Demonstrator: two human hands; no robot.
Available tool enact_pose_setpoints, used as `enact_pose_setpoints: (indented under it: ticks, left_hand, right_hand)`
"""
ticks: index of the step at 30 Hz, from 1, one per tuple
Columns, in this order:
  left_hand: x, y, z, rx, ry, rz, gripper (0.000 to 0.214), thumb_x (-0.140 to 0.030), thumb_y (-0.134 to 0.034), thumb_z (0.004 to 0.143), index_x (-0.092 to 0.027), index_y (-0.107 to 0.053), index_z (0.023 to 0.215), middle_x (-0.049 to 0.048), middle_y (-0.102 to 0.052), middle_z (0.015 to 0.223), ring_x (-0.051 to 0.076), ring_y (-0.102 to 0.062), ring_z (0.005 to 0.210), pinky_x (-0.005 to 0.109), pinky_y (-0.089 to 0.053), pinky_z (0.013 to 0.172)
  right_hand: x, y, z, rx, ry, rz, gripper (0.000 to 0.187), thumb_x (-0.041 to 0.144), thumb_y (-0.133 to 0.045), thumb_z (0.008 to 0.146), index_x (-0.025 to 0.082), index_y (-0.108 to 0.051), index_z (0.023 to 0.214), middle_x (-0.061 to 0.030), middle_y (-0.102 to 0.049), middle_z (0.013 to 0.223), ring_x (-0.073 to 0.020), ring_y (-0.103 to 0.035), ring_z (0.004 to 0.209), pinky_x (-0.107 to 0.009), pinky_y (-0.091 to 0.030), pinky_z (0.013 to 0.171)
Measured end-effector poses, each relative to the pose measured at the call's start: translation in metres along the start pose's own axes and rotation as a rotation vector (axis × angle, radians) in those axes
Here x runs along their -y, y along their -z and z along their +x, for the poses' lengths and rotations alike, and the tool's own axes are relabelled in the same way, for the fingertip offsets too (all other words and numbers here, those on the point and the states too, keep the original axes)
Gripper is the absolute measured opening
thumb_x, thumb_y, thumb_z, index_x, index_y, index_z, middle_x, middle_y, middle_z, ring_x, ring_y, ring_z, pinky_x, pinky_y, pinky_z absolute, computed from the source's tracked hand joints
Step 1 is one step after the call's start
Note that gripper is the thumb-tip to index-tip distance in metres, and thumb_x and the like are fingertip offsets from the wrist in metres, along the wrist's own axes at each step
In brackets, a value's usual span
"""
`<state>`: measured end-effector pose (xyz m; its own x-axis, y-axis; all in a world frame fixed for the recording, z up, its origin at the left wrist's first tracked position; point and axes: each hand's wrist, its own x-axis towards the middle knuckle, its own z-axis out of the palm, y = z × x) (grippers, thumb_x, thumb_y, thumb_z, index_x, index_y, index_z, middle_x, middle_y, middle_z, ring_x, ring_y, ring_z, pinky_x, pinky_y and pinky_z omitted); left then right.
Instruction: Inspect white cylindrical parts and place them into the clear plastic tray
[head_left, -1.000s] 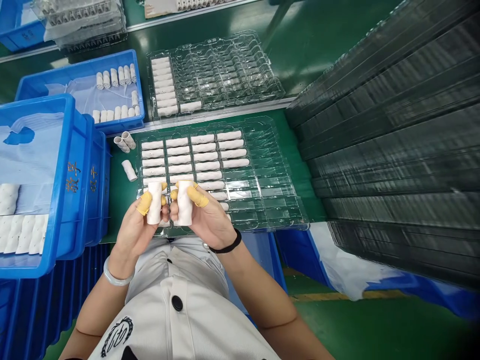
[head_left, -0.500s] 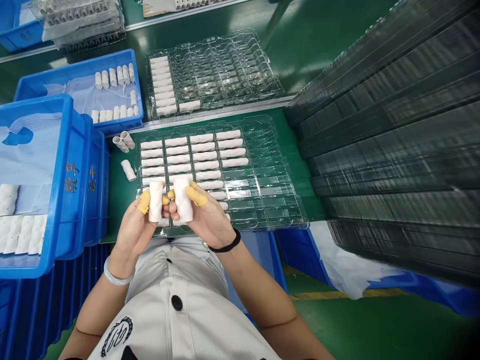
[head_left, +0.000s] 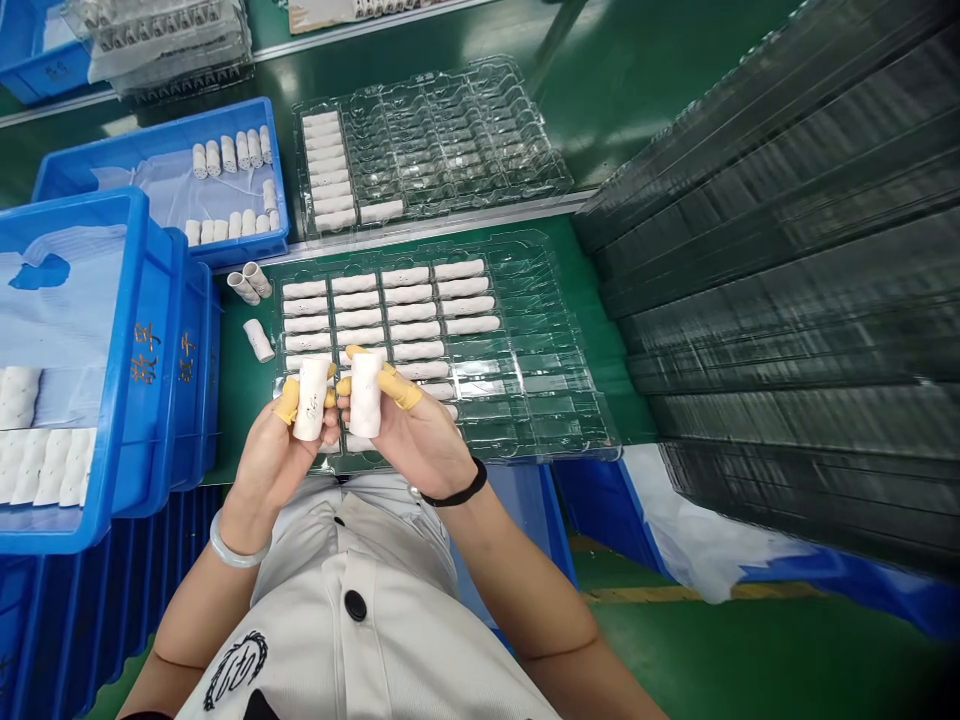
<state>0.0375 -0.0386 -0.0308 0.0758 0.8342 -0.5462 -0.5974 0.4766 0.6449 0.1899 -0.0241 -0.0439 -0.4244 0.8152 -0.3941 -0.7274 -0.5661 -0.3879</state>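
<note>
My left hand (head_left: pixel 279 430), with yellow finger cots, grips a white wavy tube (head_left: pixel 310 400) that bears small dark marks on the side facing me. Beside it my right hand (head_left: pixel 409 425), also in yellow finger cots, is closed on a second white wavy tube (head_left: pixel 366 396). Both tubes are held nearly upright and a little apart. Under and beyond the hands lies a clear plastic tray (head_left: pixel 540 330) with rows of similar white tubes in its left and middle columns. Left of that tray, one loose tube (head_left: pixel 259 341) lies near a pair of tubes (head_left: pixel 250 283).
Behind is another clear tray (head_left: pixel 450 130) with a column of tubes. Blue bins (head_left: pixel 139 300) with white tubes stand at the left, and a shallow blue crate (head_left: pixel 281 215) behind them. A tall stack of dark trays (head_left: pixel 787 270) rises on the right.
The tube in my left hand has been turned, so dark marks now show on it. The right-hand tube has turned slightly and stands more upright.
</note>
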Motion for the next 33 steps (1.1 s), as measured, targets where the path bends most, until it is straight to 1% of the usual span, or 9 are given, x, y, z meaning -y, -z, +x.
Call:
enact_pose_setpoints:
  ticks: [3,6,10,14,18,22,26,30,33]
  left_hand:
    - [-0.002,-0.003,0.000,-0.007,0.058,-0.012,0.038,-0.036,-0.047,0.102,-0.006,-0.069,0.108,0.0108,-0.066,0.078,0.014,-0.061,0.063,0.023,-0.052,0.056]
    - [-0.003,-0.006,0.001,-0.015,0.086,-0.034,0.042,-0.033,-0.038,0.104,-0.005,-0.070,0.103,0.0111,-0.065,0.074,0.013,-0.060,0.059,0.022,-0.051,0.054]
    - [-0.002,-0.007,0.004,0.003,0.112,-0.051,0.049,-0.036,-0.031,0.105,-0.005,-0.068,0.096,0.0122,-0.065,0.076,0.012,-0.056,0.056,0.021,-0.047,0.048]
    - [0.001,-0.010,0.008,-0.025,0.122,-0.043,0.046,-0.034,-0.032,0.105,-0.004,-0.067,0.100,0.0114,-0.064,0.077,0.010,-0.053,0.054,0.018,-0.045,0.046]
    - [0.004,-0.017,0.012,-0.065,0.134,-0.042,0.041,-0.030,-0.035,0.105,-0.003,-0.067,0.102,0.0124,-0.066,0.080,0.010,-0.056,0.055,0.019,-0.046,0.047]
    - [0.007,-0.026,0.016,-0.073,0.159,-0.050,0.042,-0.028,-0.032,0.106,-0.004,-0.066,0.104,0.0102,-0.065,0.075,0.010,-0.057,0.053,0.019,-0.046,0.045]
    - [0.010,-0.032,0.022,-0.057,0.191,-0.028,0.043,-0.028,-0.029,0.106,-0.004,-0.064,0.103,0.0083,-0.063,0.067,0.010,-0.054,0.048,0.016,-0.042,0.041]
    - [0.013,-0.042,0.028,-0.086,0.221,0.033,0.042,-0.026,-0.028,0.106,-0.005,-0.063,0.099,0.0072,-0.061,0.062,0.007,-0.051,0.043,0.013,-0.033,0.035]
    - [0.020,-0.048,0.031,-0.096,0.232,0.066,0.040,-0.024,-0.029,0.106,-0.006,-0.063,0.098,0.0062,-0.061,0.062,0.006,-0.049,0.040,0.012,-0.032,0.033]
  right_hand:
    - [-0.001,0.004,-0.001,0.033,0.042,-0.043,0.044,0.029,-0.078,0.080,0.023,-0.061,0.120,0.0010,-0.068,0.085,-0.0138,-0.065,0.076,-0.028,-0.055,0.072]
    - [-0.001,0.006,-0.002,0.032,0.051,-0.066,0.051,0.030,-0.085,0.074,0.025,-0.061,0.119,0.0034,-0.066,0.083,-0.0118,-0.063,0.072,-0.026,-0.054,0.068]
    - [0.000,0.006,-0.001,0.006,0.045,-0.029,0.044,0.029,-0.077,0.081,0.023,-0.061,0.122,0.0019,-0.067,0.087,-0.0121,-0.063,0.076,-0.026,-0.055,0.073]
    - [0.004,0.007,-0.001,0.037,0.049,0.007,0.028,0.022,-0.064,0.082,0.021,-0.063,0.111,-0.0016,-0.070,0.093,-0.0164,-0.065,0.083,-0.033,-0.056,0.079]
    - [0.008,0.009,-0.004,0.029,0.092,-0.046,0.023,0.020,-0.064,0.080,0.020,-0.064,0.102,-0.0033,-0.070,0.097,-0.0181,-0.065,0.090,-0.033,-0.055,0.084]
    - [0.011,0.012,-0.007,-0.025,0.135,-0.078,0.028,0.021,-0.075,0.076,0.020,-0.064,0.102,-0.0015,-0.070,0.098,-0.0160,-0.065,0.088,-0.030,-0.054,0.085]
    - [0.013,0.018,-0.009,-0.076,0.178,-0.086,0.035,0.023,-0.083,0.069,0.020,-0.065,0.099,-0.0001,-0.069,0.095,-0.0124,-0.062,0.081,-0.026,-0.052,0.079]
    - [0.014,0.023,-0.012,-0.122,0.262,-0.152,0.041,0.028,-0.087,0.066,0.021,-0.064,0.099,0.0000,-0.066,0.094,-0.0130,-0.061,0.080,-0.028,-0.053,0.077]
    - [0.015,0.026,-0.014,-0.163,0.335,-0.233,0.045,0.033,-0.088,0.065,0.022,-0.062,0.100,-0.0006,-0.065,0.097,-0.0141,-0.061,0.083,-0.029,-0.053,0.078]
